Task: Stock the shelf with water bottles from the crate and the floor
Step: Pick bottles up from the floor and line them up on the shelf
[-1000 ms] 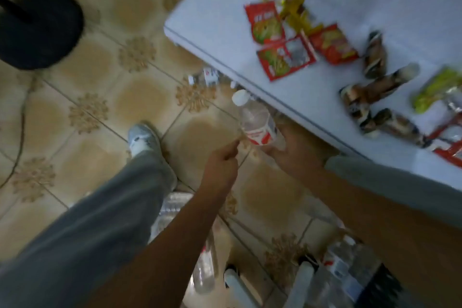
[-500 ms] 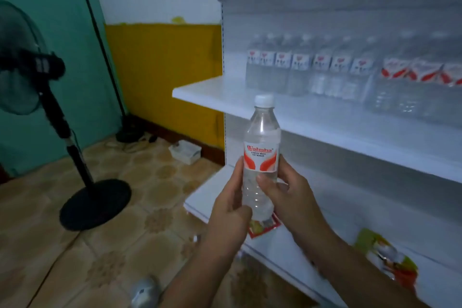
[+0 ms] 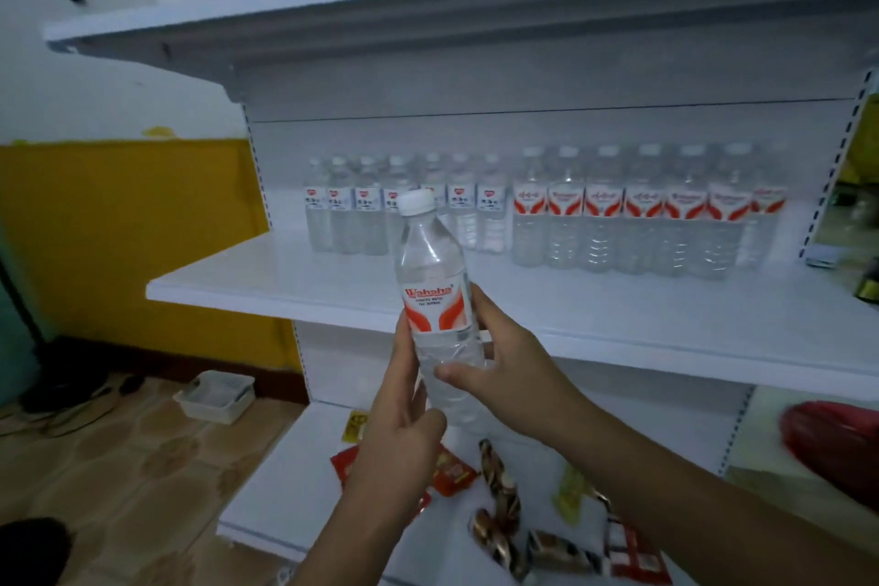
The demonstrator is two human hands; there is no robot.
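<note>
I hold a clear water bottle [image 3: 435, 300] with a white cap and an orange-red label upright in front of the white middle shelf [image 3: 266, 271]. My left hand [image 3: 404, 438] grips its lower part from the left, and my right hand [image 3: 504, 371] grips it from the right, thumb across the front. At the back of the shelf stand several small bottles [image 3: 366, 214] on the left and several taller orange-labelled bottles [image 3: 642, 214] on the right. The crate is out of view.
The front of the middle shelf is bare white board. The lower shelf [image 3: 285, 466] carries snack packets [image 3: 452, 473] and wrapped bars [image 3: 499, 495]. A small white basket [image 3: 214, 402] sits on the tiled floor at left. Above runs an upper shelf [image 3: 333, 10]. A red bag [image 3: 832, 443] is at right.
My view rose from the floor and lower shelf to the middle shelf. Both hands lifted the bottle upright and carried it closer to that shelf.
</note>
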